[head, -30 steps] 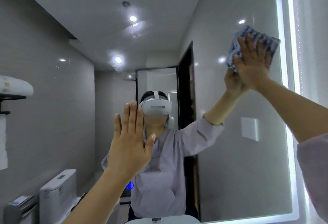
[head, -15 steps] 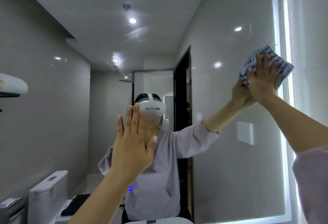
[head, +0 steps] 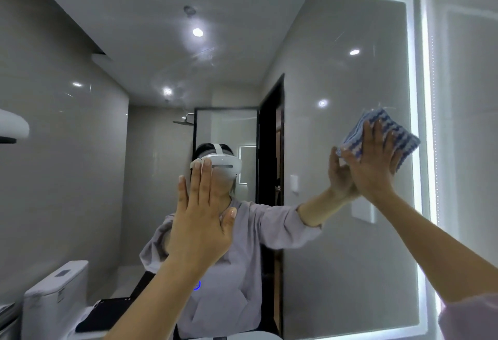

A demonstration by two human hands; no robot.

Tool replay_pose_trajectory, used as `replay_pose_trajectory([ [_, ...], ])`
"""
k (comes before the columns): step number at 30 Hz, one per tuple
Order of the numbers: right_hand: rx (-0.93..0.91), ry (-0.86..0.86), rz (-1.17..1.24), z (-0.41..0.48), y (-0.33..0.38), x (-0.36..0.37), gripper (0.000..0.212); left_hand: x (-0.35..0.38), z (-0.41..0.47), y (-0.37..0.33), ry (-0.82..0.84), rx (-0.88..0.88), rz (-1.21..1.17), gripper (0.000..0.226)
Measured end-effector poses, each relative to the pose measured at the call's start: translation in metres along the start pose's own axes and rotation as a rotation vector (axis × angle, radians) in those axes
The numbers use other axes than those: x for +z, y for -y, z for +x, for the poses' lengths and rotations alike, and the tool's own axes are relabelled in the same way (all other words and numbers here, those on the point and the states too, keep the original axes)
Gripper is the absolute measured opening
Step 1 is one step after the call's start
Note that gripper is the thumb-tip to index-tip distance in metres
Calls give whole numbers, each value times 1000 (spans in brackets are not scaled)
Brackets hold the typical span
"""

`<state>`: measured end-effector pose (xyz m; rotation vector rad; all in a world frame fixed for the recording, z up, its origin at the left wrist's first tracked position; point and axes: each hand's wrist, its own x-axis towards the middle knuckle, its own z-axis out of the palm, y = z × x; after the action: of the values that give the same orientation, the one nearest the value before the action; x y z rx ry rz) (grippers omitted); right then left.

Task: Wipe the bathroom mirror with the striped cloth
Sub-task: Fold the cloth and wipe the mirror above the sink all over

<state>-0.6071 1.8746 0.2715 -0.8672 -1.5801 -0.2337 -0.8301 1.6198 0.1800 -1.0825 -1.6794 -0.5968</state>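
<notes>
The bathroom mirror (head: 350, 259) fills most of the view, framed by a lit white strip. A folded blue-and-white striped cloth (head: 388, 130) is pressed flat against the glass near the right lit edge, about mid-height. My right hand (head: 374, 161) lies over the cloth with its fingers spread, palm pushing it onto the mirror. My left hand (head: 203, 218) rests flat on the glass lower and to the left, fingers together and pointing up, holding nothing. Faint streaks show on the upper part of the glass.
A white wall (head: 466, 97) runs along the mirror's right side. The reflection shows a toilet (head: 54, 294) at lower left, a towel shelf (head: 10, 126) at the left edge, a dark doorway and ceiling lights.
My right hand has slid the cloth down the right side of the mirror from near the top corner to mid-height. The left hand stays flat on the glass.
</notes>
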Motion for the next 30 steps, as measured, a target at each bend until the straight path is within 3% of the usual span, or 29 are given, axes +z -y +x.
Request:
replay_pose_trajectory([
  [3, -67, 18, -65, -18, 13, 6, 93, -1, -1, 0, 1, 1, 5, 73],
  [9, -451, 65, -126, -61, 63, 8, 94, -3, 0, -1, 25, -15, 7, 73],
  [13, -607, 46, -155, -89, 90, 16, 90, -6, 0, -3, 39, -13, -20, 73],
  [23, -646, -32, -17, -96, 90, 23, 68, -10, 0, -4, 65, -19, -8, 76],
  [30, -589, 41, 60, -110, 91, 12, 57, -13, 2, -3, 114, -31, 35, 77],
])
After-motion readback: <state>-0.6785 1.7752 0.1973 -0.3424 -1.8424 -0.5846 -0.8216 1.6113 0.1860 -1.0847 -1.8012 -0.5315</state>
